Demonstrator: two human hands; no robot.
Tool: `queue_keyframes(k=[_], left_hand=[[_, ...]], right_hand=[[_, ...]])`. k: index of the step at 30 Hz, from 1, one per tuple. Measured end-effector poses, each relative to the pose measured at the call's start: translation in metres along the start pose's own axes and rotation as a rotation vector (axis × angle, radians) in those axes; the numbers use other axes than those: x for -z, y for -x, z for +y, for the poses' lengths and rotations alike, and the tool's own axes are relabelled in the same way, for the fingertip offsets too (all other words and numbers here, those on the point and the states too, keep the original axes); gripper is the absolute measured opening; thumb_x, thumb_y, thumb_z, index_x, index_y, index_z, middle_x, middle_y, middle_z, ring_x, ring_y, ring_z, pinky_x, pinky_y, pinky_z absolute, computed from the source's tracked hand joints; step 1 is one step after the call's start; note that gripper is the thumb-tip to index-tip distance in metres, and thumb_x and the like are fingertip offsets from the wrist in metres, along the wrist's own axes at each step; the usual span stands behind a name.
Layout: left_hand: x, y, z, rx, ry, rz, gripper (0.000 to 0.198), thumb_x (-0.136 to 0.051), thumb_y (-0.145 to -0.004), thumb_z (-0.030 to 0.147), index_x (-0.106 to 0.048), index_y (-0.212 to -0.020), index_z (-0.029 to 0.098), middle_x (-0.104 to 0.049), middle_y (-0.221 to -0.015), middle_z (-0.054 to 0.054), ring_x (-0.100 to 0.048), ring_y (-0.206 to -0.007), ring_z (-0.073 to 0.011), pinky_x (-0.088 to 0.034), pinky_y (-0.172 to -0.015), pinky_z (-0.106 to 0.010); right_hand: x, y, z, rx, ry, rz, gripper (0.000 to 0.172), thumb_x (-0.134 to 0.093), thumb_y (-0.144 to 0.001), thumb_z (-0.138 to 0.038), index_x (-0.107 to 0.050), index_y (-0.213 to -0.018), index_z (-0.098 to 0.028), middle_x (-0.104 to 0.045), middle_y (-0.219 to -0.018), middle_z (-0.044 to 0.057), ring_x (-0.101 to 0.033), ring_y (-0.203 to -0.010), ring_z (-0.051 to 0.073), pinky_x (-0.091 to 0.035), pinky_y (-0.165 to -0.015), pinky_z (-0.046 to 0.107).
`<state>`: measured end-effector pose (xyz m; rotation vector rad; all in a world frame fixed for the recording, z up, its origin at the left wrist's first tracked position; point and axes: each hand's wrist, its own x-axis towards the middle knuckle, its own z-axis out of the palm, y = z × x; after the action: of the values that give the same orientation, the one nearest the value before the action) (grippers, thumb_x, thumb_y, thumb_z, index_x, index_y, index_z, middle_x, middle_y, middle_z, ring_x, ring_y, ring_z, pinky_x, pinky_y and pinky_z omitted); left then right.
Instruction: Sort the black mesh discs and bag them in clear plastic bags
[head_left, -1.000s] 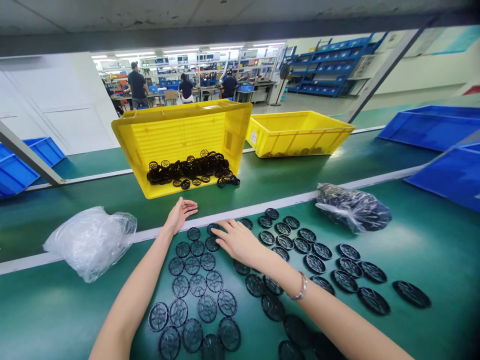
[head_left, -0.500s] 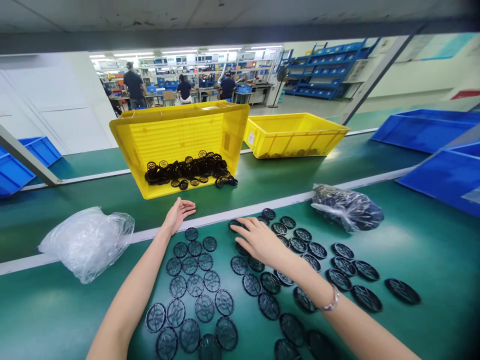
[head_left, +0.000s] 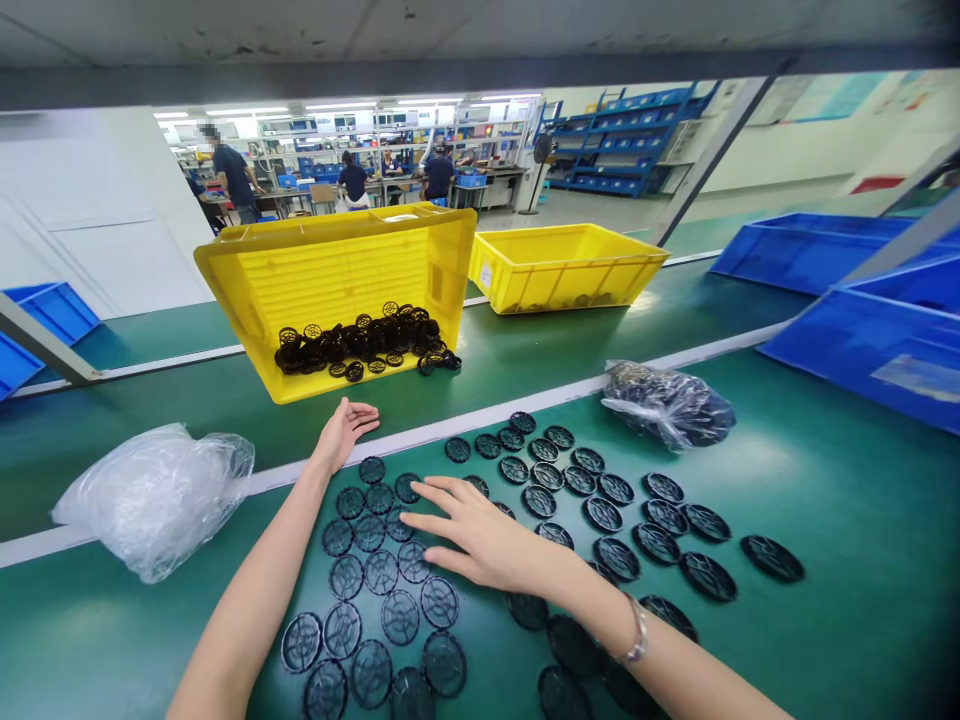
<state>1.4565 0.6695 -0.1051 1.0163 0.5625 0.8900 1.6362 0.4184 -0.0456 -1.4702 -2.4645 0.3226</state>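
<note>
Both hands open and empty: L hand [head_left: 345,435] rests near the table's [head_left: 135,640] white edge strip; R hand [head_left: 480,535] spreads across black round mesh discs [head_left: 381,572], gripping none. Many discs lie singly on the green table. More remain heaped in a tilted yellow crate [head_left: 330,270], and a clear bag [head_left: 667,405] seems to hold others. Label [head_left: 486,275] on 2nd yellow crate [head_left: 566,270] unreadable.

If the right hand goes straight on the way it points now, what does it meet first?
The right hand points left, so it meets first the round black plastic mesh disc at its fingertips; whether they already touch it is unclear.
</note>
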Motion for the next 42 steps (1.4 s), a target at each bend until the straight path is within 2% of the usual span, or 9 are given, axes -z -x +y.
queue_keyframes(k=[6,14,19,22,26,29,35,38,42], left_hand=[[0.001,-0.001,-0.001,0.001,0.009,-0.010,0.047,-0.043,-0.099,0.047,-0.072,-0.088,0.012,-0.072,-0.098,-0.014,-0.067,-0.101,-0.0237,-0.051,-0.100,-0.043],[0.001,0.001,-0.002,-0.016,0.013,-0.013,0.046,-0.044,-0.099,0.048,-0.072,-0.087,0.013,-0.072,-0.097,-0.014,-0.067,-0.102,-0.0250,-0.052,-0.099,-0.044],[0.000,0.001,0.000,-0.009,0.006,0.001,0.047,-0.044,-0.099,0.048,-0.072,-0.085,0.014,-0.072,-0.096,-0.014,-0.067,-0.100,-0.0242,-0.052,-0.099,-0.043],[0.000,0.001,0.000,-0.007,0.007,0.002,0.048,-0.041,-0.100,0.046,-0.072,-0.085,0.013,-0.071,-0.096,-0.014,-0.067,-0.100,-0.0243,-0.052,-0.099,-0.044],[0.001,0.002,0.000,-0.012,0.013,0.001,0.049,-0.040,-0.101,0.045,-0.072,-0.086,0.012,-0.071,-0.096,-0.014,-0.067,-0.100,-0.0243,-0.051,-0.100,-0.045],[0.001,0.003,-0.001,-0.014,0.015,0.004,0.049,-0.041,-0.100,0.047,-0.072,-0.085,0.013,-0.071,-0.096,-0.014,-0.067,-0.100,-0.0240,-0.051,-0.101,-0.045],[-0.001,0.003,-0.001,-0.018,0.010,0.002,0.050,-0.039,-0.101,0.046,-0.072,-0.085,0.012,-0.071,-0.094,-0.014,-0.068,-0.097,-0.0240,-0.051,-0.100,-0.046],[0.000,0.003,-0.002,-0.018,0.010,0.007,0.050,-0.042,-0.100,0.048,-0.072,-0.084,0.012,-0.071,-0.093,-0.014,-0.068,-0.096,-0.0241,-0.050,-0.101,-0.047],[0.001,0.003,-0.002,-0.017,0.009,0.010,0.050,-0.044,-0.099,0.051,-0.072,-0.084,0.012,-0.072,-0.094,-0.015,-0.068,-0.096,-0.0243,-0.049,-0.101,-0.047]], right_hand=[[0.004,0.000,0.016,-0.037,0.008,0.017,0.036,-0.054,-0.100,-0.039,-0.064,-0.131,-0.026,-0.055,-0.143,0.011,-0.034,-0.140,0.032,-0.032,-0.114,0.057],[0.009,0.018,-0.013,0.178,-0.155,-0.107,0.023,-0.056,-0.096,-0.028,-0.073,-0.111,-0.029,-0.057,-0.141,0.001,-0.033,-0.142,0.028,-0.024,-0.119,0.055],[0.011,0.026,-0.006,0.103,-0.191,-0.078,0.024,-0.052,-0.094,-0.020,-0.075,-0.088,-0.024,-0.067,-0.126,0.002,-0.037,-0.139,0.028,-0.030,-0.116,0.051],[0.012,0.029,-0.020,0.141,-0.206,-0.058,0.022,-0.053,-0.094,-0.022,-0.075,-0.096,-0.024,-0.066,-0.127,0.005,-0.039,-0.137,0.028,-0.030,-0.116,0.051],[0.000,0.030,-0.046,0.248,-0.230,-0.166,0.033,-0.057,-0.092,-0.027,-0.067,-0.123,-0.028,-0.059,-0.138,0.004,-0.037,-0.140,0.027,-0.025,-0.119,0.053],[-0.008,0.034,-0.046,0.267,-0.191,-0.215,0.024,-0.055,-0.094,-0.028,-0.071,-0.112,-0.027,-0.057,-0.141,0.002,-0.035,-0.141,0.028,-0.021,-0.121,0.054],[-0.008,0.045,-0.040,0.232,-0.146,-0.132,0.018,-0.054,-0.095,-0.025,-0.072,-0.090,-0.024,-0.065,-0.124,0.003,-0.044,-0.132,0.025,-0.025,-0.120,0.050],[-0.012,0.038,-0.062,0.267,-0.153,-0.108,0.020,-0.051,-0.097,-0.026,-0.070,-0.103,-0.024,-0.065,-0.122,0.004,-0.048,-0.126,0.023,-0.032,-0.117,0.046],[-0.022,0.025,-0.092,0.318,-0.127,-0.156,0.035,-0.052,-0.098,-0.035,-0.060,-0.130,-0.023,-0.054,-0.143,0.010,-0.046,-0.131,0.027,-0.038,-0.112,0.048]])
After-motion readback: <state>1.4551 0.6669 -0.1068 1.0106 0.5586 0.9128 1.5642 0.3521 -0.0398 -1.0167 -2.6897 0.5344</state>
